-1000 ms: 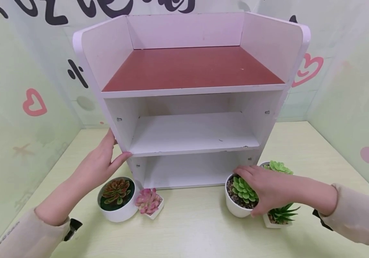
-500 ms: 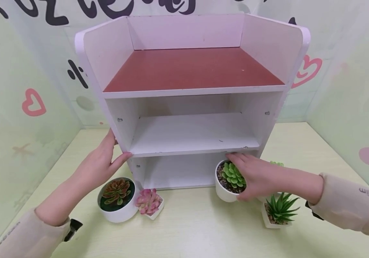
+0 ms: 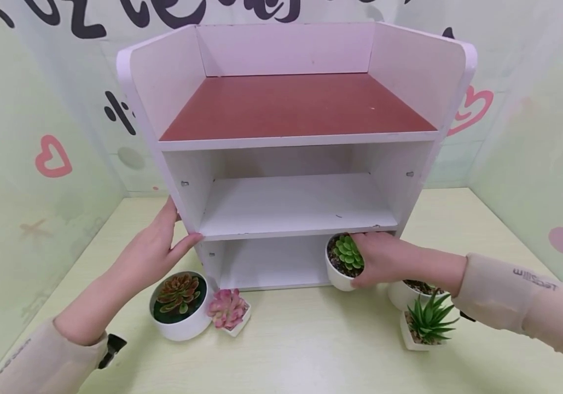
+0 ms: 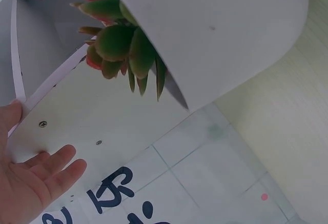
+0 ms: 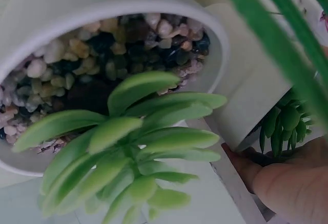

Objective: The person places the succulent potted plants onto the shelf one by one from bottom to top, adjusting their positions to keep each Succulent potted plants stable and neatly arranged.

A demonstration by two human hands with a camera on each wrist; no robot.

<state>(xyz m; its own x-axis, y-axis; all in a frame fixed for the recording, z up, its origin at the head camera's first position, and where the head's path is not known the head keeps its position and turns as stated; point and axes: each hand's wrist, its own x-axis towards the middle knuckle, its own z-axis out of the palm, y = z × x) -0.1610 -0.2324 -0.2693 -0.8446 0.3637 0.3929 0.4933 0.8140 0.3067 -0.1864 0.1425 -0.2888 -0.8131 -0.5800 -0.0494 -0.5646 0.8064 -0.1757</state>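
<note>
My right hand (image 3: pixel 387 254) grips a white round pot (image 3: pixel 338 278) with a green succulent by its rim, in front of the lower compartment of a white shelf unit (image 3: pixel 296 104). In the right wrist view that succulent (image 5: pixel 287 121) shows beside the thumb. My left hand (image 3: pixel 160 232) rests on the unit's left side panel, thumb at its front edge. The left wrist view shows these fingers (image 4: pixel 64 165) nearly straight against the outer panel. Below the left hand stand a reddish-green succulent in a white bowl (image 3: pixel 183 330) and a pink succulent (image 3: pixel 227 309).
At the right, a spiky green plant (image 3: pixel 430 320) in a square pot stands before another white pot (image 3: pixel 401 295), partly hidden by my right forearm. The unit has a middle shelf (image 3: pixel 291 205) and a red top. Printed walls enclose the table (image 3: pixel 286 350) on both sides.
My right hand has carried the green succulent's pot left and away from me, from beside the other right-hand plants to the lower compartment's front. The left hand stays at the side panel.
</note>
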